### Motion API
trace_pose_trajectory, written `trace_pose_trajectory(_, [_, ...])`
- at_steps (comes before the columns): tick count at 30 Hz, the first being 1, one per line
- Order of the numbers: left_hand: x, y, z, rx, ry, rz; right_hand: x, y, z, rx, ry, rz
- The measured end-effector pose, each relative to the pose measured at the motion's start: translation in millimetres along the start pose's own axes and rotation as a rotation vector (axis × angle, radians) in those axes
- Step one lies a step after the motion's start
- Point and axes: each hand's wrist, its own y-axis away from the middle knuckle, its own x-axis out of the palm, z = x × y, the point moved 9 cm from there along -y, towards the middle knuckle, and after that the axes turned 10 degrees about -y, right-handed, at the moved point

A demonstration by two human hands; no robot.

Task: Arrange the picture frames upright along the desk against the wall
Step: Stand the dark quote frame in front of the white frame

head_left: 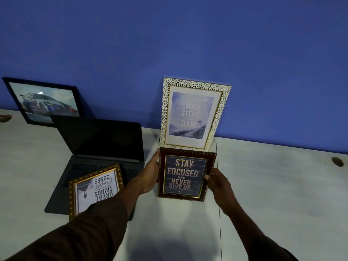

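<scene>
A dark red frame reading "Stay focused and never give up" is held above the white desk. My left hand grips its left edge and my right hand its right edge. Just behind it a white pebble-patterned frame reading "Small steps every day" stands upright against the blue wall. A black frame with a car picture leans on the wall at far left. A gold ornate frame lies flat on the laptop keyboard, its text upside down, partly hidden by my left sleeve.
An open dark laptop sits left of centre, its screen in front of the black frame's lower right corner. A seam runs down the desk under my right hand. Small dark knots mark the desk at far left and far right.
</scene>
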Motion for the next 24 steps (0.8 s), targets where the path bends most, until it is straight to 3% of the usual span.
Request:
trace_pose_trajectory(13, [-2,-1,13,-0.006,-0.019,-0.187,2,14,-10,0.118,0.147,0.033])
trace_pose_trajectory(19, [-22,17,28,-0.020,-0.049,-0.257,2,31,-25,0.273,0.053,-0.068])
trace_pose_trajectory(24, [-45,39,37,0.007,-0.089,-0.255,11,53,-33,0.288,0.114,-0.165])
